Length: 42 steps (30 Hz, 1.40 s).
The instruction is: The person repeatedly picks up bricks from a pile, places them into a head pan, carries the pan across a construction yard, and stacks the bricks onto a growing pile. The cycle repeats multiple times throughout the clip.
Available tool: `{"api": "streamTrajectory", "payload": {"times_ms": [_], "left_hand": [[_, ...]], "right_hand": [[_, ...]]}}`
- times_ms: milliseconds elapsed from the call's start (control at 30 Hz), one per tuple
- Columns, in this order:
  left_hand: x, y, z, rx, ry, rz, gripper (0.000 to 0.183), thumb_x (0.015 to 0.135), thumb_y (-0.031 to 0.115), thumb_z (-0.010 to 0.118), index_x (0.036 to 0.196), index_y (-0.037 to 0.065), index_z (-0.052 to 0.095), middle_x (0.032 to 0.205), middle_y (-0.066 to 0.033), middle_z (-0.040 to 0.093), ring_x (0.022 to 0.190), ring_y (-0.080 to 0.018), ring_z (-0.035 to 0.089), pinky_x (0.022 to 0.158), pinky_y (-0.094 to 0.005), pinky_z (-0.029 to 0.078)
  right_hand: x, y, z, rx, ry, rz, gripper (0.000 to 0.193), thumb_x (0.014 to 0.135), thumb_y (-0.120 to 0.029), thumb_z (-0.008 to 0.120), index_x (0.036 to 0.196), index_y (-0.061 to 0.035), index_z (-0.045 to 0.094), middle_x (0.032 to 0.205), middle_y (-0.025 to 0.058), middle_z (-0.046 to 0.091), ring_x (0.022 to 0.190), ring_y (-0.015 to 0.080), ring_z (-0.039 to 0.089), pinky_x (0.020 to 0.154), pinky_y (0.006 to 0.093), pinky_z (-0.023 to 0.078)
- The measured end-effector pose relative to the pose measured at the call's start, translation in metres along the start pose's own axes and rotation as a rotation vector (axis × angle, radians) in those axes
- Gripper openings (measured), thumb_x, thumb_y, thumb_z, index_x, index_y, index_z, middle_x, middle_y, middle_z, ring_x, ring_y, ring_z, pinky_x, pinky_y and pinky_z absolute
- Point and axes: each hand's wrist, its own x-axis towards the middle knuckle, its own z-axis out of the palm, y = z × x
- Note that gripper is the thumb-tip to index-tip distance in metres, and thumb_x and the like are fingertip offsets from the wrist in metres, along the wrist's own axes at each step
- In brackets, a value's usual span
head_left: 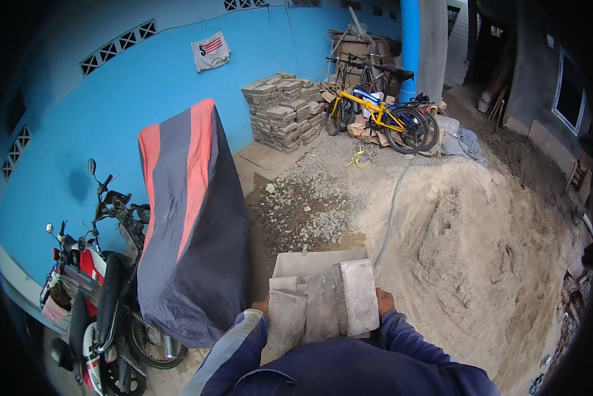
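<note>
A row of grey concrete paving blocks [321, 307] is squeezed between my two hands, close in front of my body. My left hand [261, 305] presses on the row's left end; most of its fingers are hidden behind the blocks. At the other end, my right hand [384, 301] grips the side of a paler block [360, 297], which stands a little higher than its neighbours. Just beyond the row shows a flat grey slab [319, 262]; whether it touches the blocks I cannot tell.
A large sand heap [468, 251] rises on the right, a hose [393, 211] along its edge. Gravel [303, 211] lies ahead, before stacked paving blocks [283, 112] and a yellow folding bicycle [375, 113]. On the left stand a covered vehicle [194, 231] and motorcycles [105, 284].
</note>
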Motion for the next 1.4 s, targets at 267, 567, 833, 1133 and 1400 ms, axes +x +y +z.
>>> {"api": "streamTrajectory", "payload": {"times_ms": [267,567,833,1133,1400], "left_hand": [[0.191,0.008,-0.075,0.017,-0.038,0.026,0.059,0.097,0.044,0.051,0.144,0.009,0.042,0.100,-0.0195,0.073,0.086,-0.0402,0.070,0.077,-0.0504,0.055],[0.327,0.019,-0.157,-0.125,-0.022,-0.056,0.055,0.099,0.044,0.050,0.141,0.009,0.047,0.105,-0.0169,0.073,0.088,-0.0382,0.071,0.077,-0.0487,0.055],[0.494,0.010,-0.225,0.035,-0.041,-0.072,0.048,0.099,0.032,0.049,0.143,0.014,0.047,0.101,-0.0153,0.071,0.088,-0.0357,0.070,0.076,-0.0469,0.056],[0.765,-0.025,-0.316,0.051,-0.079,0.111,0.048,0.099,0.030,0.049,0.145,0.015,0.046,0.100,-0.0149,0.071,0.088,-0.0353,0.070,0.076,-0.0467,0.056],[0.891,-0.057,-0.393,0.051,-0.089,0.124,0.049,0.098,0.029,0.050,0.146,0.016,0.045,0.099,-0.0144,0.070,0.087,-0.0349,0.070,0.076,-0.0466,0.056]], "right_hand": [[0.185,-0.038,0.043,0.000,-0.035,0.049,0.048,0.105,-0.040,0.040,0.102,-0.0006,0.069,0.094,0.0269,0.071,0.092,0.0401,0.069,0.082,0.0427,0.052],[0.390,-0.090,0.087,0.080,-0.081,0.025,0.056,0.098,-0.041,0.050,0.091,0.0097,0.071,0.087,0.0278,0.072,0.085,0.0387,0.070,0.080,0.0431,0.052],[0.537,-0.120,0.149,0.133,-0.056,0.090,0.054,0.101,-0.041,0.048,0.093,0.0077,0.071,0.089,0.0257,0.073,0.087,0.0352,0.071,0.079,0.0413,0.053],[0.697,-0.193,0.238,0.026,0.169,-0.012,0.055,0.101,-0.041,0.050,0.089,0.0081,0.071,0.083,0.0248,0.072,0.077,0.0335,0.071,0.073,0.0424,0.053],[0.825,-0.263,0.297,0.033,0.166,0.049,0.052,0.100,-0.041,0.052,0.090,0.0065,0.071,0.085,0.0233,0.073,0.081,0.0315,0.071,0.075,0.0427,0.051]]}}
